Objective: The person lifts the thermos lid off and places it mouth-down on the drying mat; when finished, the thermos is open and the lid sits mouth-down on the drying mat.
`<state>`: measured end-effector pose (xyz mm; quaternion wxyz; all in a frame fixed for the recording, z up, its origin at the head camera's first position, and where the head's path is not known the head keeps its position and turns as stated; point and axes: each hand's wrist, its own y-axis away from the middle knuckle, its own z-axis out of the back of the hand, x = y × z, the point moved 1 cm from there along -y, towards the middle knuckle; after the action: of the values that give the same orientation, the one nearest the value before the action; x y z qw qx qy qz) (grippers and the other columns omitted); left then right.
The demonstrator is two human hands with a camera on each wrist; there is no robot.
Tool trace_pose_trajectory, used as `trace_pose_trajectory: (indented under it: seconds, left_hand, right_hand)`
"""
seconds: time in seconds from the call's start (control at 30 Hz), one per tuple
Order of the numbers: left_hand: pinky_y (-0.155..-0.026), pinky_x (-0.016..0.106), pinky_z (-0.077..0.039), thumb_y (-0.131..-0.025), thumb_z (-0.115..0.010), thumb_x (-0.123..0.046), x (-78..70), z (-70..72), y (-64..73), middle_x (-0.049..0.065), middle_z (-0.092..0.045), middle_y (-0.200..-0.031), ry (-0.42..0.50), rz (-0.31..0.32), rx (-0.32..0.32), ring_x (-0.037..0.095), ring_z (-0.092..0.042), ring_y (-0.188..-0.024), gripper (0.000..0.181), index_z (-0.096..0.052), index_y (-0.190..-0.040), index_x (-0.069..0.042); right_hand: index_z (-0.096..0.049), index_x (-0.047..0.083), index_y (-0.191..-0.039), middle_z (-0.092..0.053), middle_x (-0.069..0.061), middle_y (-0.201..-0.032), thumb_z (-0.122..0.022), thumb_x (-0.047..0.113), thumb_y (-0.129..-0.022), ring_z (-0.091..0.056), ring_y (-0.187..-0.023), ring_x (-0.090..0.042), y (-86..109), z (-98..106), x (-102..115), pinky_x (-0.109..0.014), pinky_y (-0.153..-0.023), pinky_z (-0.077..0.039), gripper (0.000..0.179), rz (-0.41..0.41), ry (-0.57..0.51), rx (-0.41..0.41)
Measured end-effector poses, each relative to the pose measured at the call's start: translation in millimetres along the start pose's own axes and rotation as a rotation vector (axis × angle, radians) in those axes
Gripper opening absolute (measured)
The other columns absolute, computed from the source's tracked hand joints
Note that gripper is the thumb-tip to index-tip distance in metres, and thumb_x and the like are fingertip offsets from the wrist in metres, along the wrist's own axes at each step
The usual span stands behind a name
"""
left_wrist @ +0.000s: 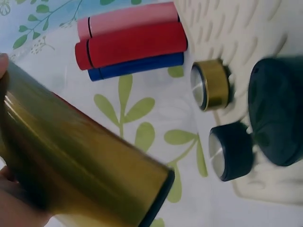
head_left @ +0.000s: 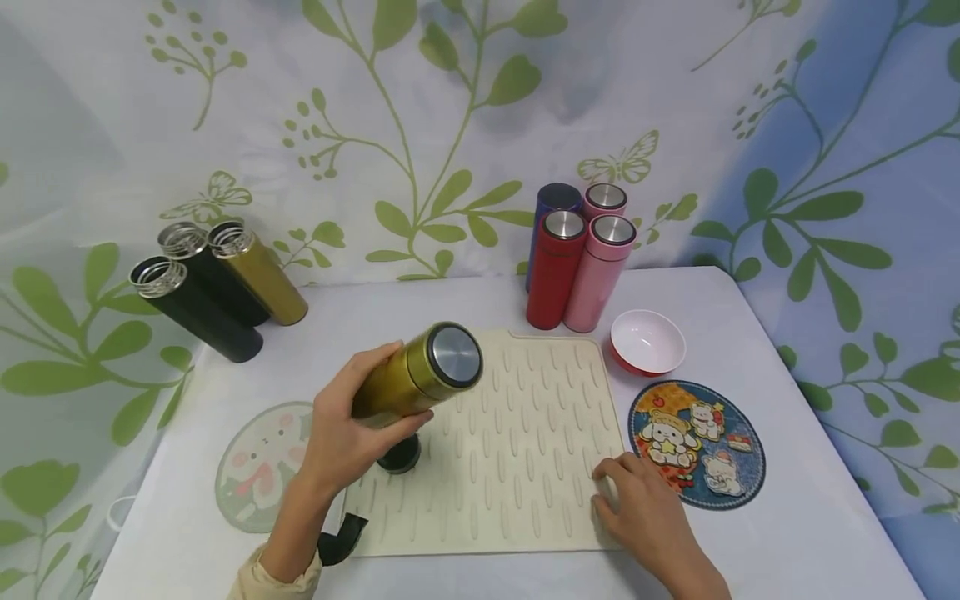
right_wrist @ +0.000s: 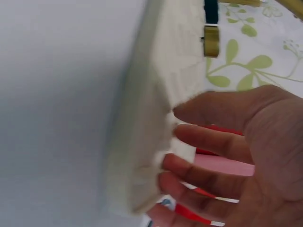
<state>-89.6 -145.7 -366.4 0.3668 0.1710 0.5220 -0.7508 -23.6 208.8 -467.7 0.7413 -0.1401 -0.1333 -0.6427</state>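
My left hand (head_left: 348, 425) grips a gold thermos bottle (head_left: 386, 383) above the left part of a cream ridged mat (head_left: 517, 442). The bottle is tilted, its silver-topped cap end toward the upper right. Beneath it a black cap (head_left: 400, 454) stands on the mat. In the left wrist view a gold cap (left_wrist: 215, 85) and a dark cap (left_wrist: 234, 151) show on the mat, beside a large dark rounded object (left_wrist: 279, 109) close to the camera. My right hand (head_left: 641, 508), fingers loosely bent, is at the mat's right edge; contact is unclear.
Uncapped bottles, two black (head_left: 206, 312) and one gold (head_left: 266, 279), stand at the back left. A red bottle (head_left: 557, 271), two pink ones (head_left: 600, 275) and a blue one (head_left: 555, 200) stand behind the mat. A bowl (head_left: 647, 342) and round placemats (head_left: 697, 446) lie around it.
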Motion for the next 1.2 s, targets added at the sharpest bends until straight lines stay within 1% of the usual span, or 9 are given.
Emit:
trace_pose_trajectory:
  seconds: [0.13,0.3,0.4,0.5,0.63,0.7,0.8,0.93,1.2]
  left_hand:
    - [-0.096,0.026,-0.043,-0.083,-0.077,-0.051,-12.3,-4.4,16.8,0.006,-0.062,-0.13,-0.095,-0.019,0.038,0.023,-0.058,-0.113,0.07,-0.06,-0.136,-0.009]
    - [-0.096,0.032,-0.041,-0.079,-0.083,-0.048,-27.5,-6.5,36.4,0.001,-0.061,-0.13,-0.227,0.003,0.076,0.023,-0.057,-0.116,0.068,-0.062,-0.136,-0.016]
    - [-0.093,0.037,-0.041,-0.073,-0.09,-0.039,-33.8,-8.4,44.7,0.0,-0.062,-0.129,-0.286,-0.005,0.109,0.022,-0.057,-0.113,0.072,-0.062,-0.136,-0.018]
    - [-0.09,0.041,-0.041,-0.068,-0.093,-0.032,-37.1,-11.3,51.5,-0.002,-0.062,-0.128,-0.331,-0.019,0.144,0.021,-0.058,-0.111,0.078,-0.062,-0.138,-0.019]
    - [-0.09,0.044,-0.043,-0.064,-0.094,-0.031,-37.9,-17.4,59.2,-0.001,-0.062,-0.128,-0.398,-0.046,0.19,0.023,-0.059,-0.112,0.085,-0.059,-0.141,-0.02]
    - [-0.09,0.046,-0.043,-0.063,-0.095,-0.03,-37.4,-21.4,62.4,0.001,-0.062,-0.128,-0.432,-0.068,0.203,0.025,-0.059,-0.11,0.087,-0.059,-0.141,-0.019]
    - [-0.09,0.046,-0.044,-0.061,-0.096,-0.03,-36.7,-28.1,66.7,0.004,-0.062,-0.126,-0.471,-0.099,0.21,0.026,-0.059,-0.108,0.087,-0.06,-0.139,-0.019]
    - [-0.089,0.046,-0.045,-0.06,-0.096,-0.031,-37.4,-37.0,72.4,0.005,-0.063,-0.125,-0.487,-0.124,0.19,0.026,-0.06,-0.105,0.086,-0.061,-0.138,-0.018]
    - [-0.087,0.042,-0.045,-0.058,-0.097,-0.031,-39.1,-44.3,79.9,0.002,-0.063,-0.122,-0.487,-0.073,0.164,0.023,-0.059,-0.105,0.091,-0.06,-0.139,-0.015]
  right_hand:
    - [-0.073,0.014,-0.101,-0.063,-0.003,-0.095,-0.087,0.023,-0.073,-0.059,-0.09,-0.025,0.6,9.4,7.3,-0.045,-0.077,-0.051,0.032,-0.027,-0.01,0.034]
    - [-0.072,0.014,-0.111,-0.066,-0.003,-0.106,-0.085,0.029,-0.079,-0.063,-0.099,-0.025,0.1,22.3,21.5,-0.048,-0.084,-0.052,0.038,-0.031,-0.082,0.037]
    - [-0.07,0.02,-0.118,-0.067,0.002,-0.112,-0.083,0.036,-0.082,-0.063,-0.1,-0.019,-2.1,32.1,34.5,-0.045,-0.085,-0.053,0.043,-0.034,-0.226,0.065]
    - [-0.063,0.027,-0.128,-0.067,0.007,-0.112,-0.08,0.042,-0.084,-0.065,-0.096,-0.014,-5.4,42.2,49.6,-0.037,-0.08,-0.056,0.05,-0.002,-0.459,0.107]
    - [-0.051,0.031,-0.14,-0.066,0.003,-0.111,-0.077,0.032,-0.09,-0.067,-0.091,-0.016,-10.5,51.6,69.2,-0.033,-0.072,-0.057,0.056,0.093,-0.744,0.18]
    - [-0.048,0.031,-0.142,-0.065,-0.002,-0.112,-0.074,0.025,-0.092,-0.067,-0.09,-0.017,-13.1,52.9,78.0,-0.034,-0.069,-0.057,0.057,0.132,-0.817,0.217]
    - [-0.049,0.03,-0.142,-0.063,-0.004,-0.11,-0.071,0.025,-0.094,-0.066,-0.087,-0.019,-17.3,50.9,89.5,-0.034,-0.065,-0.057,0.053,0.145,-0.832,0.261]
    - [-0.055,0.025,-0.134,-0.063,-0.001,-0.102,-0.071,0.034,-0.093,-0.062,-0.078,-0.017,-22.5,47.4,98.2,-0.031,-0.057,-0.054,0.045,0.147,-0.75,0.255]
    - [-0.063,0.028,-0.118,-0.064,0.002,-0.094,-0.074,0.04,-0.091,-0.061,-0.074,-0.018,-28.8,48.5,107.0,-0.031,-0.054,-0.052,0.032,0.126,-0.733,0.21]
